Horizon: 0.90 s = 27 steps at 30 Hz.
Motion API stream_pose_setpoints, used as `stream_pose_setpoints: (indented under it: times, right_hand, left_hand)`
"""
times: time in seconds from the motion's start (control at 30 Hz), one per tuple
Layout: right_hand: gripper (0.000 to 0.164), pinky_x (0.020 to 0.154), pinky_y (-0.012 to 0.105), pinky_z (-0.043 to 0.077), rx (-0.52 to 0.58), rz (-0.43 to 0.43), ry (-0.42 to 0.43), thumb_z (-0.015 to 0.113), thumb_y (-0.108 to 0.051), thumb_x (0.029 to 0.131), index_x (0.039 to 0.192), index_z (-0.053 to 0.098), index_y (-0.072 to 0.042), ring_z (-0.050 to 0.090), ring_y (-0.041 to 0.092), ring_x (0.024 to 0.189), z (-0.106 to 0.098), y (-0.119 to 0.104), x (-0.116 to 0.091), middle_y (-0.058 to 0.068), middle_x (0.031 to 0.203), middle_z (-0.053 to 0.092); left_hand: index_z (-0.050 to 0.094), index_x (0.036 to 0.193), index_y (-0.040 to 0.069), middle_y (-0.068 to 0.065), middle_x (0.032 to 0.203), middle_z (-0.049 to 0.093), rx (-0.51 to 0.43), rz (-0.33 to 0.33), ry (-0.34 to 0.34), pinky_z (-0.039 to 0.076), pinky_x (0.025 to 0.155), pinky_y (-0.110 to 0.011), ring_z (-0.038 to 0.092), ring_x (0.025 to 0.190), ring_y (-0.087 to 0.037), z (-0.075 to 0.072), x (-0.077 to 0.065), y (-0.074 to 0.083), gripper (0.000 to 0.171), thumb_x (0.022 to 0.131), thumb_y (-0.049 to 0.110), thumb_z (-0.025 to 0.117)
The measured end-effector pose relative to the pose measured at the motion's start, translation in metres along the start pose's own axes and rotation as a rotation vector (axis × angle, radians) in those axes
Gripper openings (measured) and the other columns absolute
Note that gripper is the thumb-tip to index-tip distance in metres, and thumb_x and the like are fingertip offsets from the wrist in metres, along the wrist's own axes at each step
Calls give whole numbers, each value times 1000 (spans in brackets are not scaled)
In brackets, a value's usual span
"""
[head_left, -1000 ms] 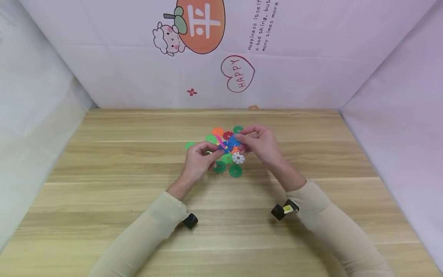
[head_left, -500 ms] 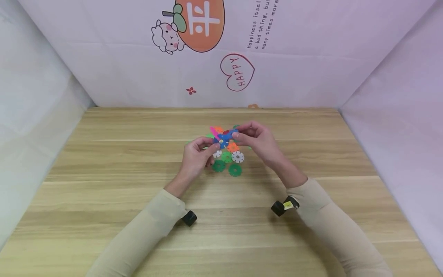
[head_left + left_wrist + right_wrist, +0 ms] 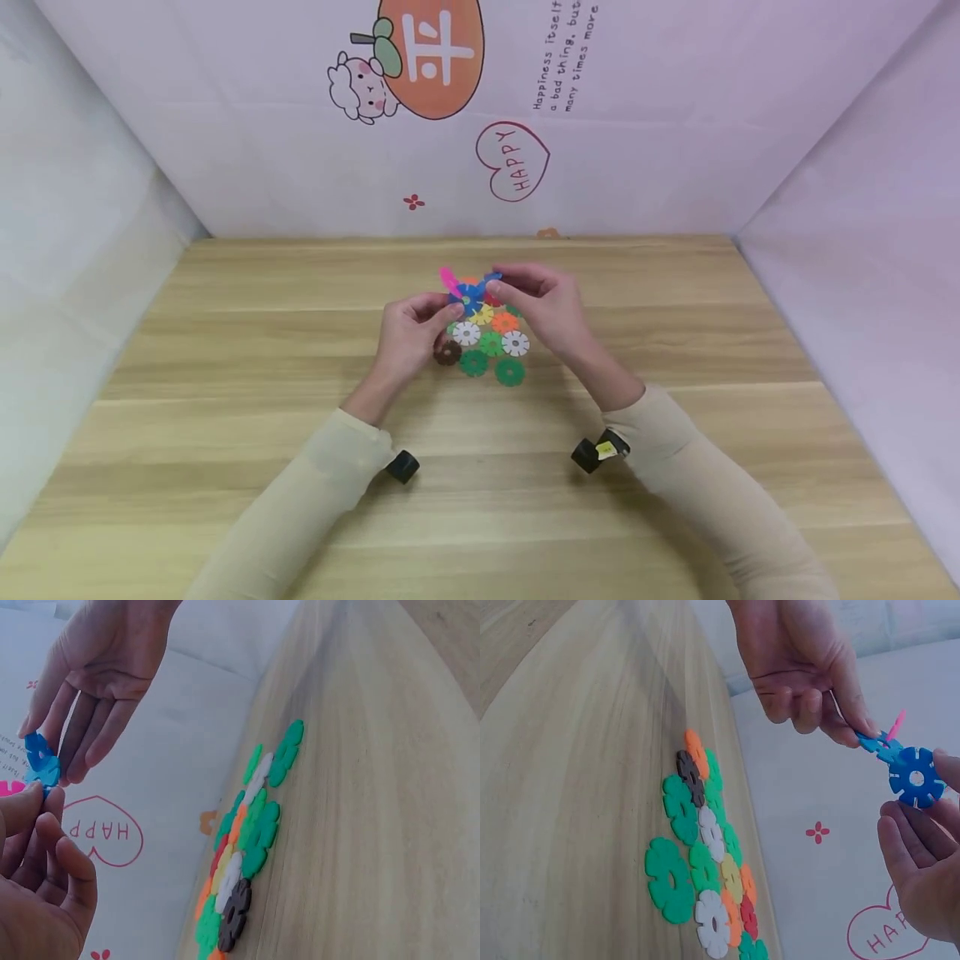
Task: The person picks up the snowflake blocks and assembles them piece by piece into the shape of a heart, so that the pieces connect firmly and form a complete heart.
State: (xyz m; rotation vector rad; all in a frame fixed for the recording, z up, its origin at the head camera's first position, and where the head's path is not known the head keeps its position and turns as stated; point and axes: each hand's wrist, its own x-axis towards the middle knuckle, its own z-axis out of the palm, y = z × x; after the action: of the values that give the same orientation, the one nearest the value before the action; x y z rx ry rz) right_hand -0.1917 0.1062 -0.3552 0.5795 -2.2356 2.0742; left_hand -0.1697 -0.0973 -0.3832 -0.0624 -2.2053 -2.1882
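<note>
Above a cluster of notched plastic discs, my left hand (image 3: 405,335) pinches a blue disc (image 3: 470,302) between thumb and fingers. A pink disc (image 3: 448,280) stands out at an angle from that blue one. My right hand (image 3: 553,315) pinches a second blue disc (image 3: 492,277), best seen in the right wrist view as a round slotted disc (image 3: 917,778) with a hole in its middle. The two blue discs meet at their edges; how deeply they are slotted together I cannot tell. Both hands are raised off the table in the wrist views.
Loose discs lie flat on the wooden table (image 3: 480,517) beneath the hands: dark green (image 3: 510,372), white (image 3: 515,342), orange (image 3: 505,322), brown (image 3: 447,353), yellow (image 3: 482,314) and several others. A white printed backdrop (image 3: 637,167) rises behind the table.
Both hands have shifted left and slightly up, carrying the blue and pink discs together. The brown, white and yellow discs beneath now show more. The loose discs lie as before.
</note>
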Motion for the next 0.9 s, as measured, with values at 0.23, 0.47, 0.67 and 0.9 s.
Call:
stream_pose_setpoints:
  times: [0.23,0.47,0.67,0.9]
  right_hand:
    - [27,85,32,57,9,-13,43,72,-12,95,120,71,0,71,21,91,3,8,-4,10,105,74]
    - [27,87,37,57,59,-27,54,72,-9,94,118,69,2,70,34,97,7,13,-11,14,111,72]
    - [27,87,34,57,37,-15,79,73,-10,94,118,70,1,69,28,97,10,13,-13,13,111,72]
    - [25,86,32,57,42,-11,98,73,-9,94,116,70,2,69,23,96,14,17,-16,15,112,72]
  left_hand:
    - [72,96,-5,-9,78,69,-6,73,-5,39,46,-19,48,54,-12,4,-1,0,14,92,8,74]
    - [70,92,-7,-7,78,72,-48,97,-13,38,46,-18,49,53,-11,8,-1,-3,11,93,5,72]
    - [69,90,-6,-6,78,71,-56,76,-19,40,47,-19,50,55,-15,10,-2,-5,10,93,4,72]
    - [69,92,-5,-9,77,67,-34,48,-34,41,48,-21,50,56,-13,6,-3,-5,12,94,6,72]
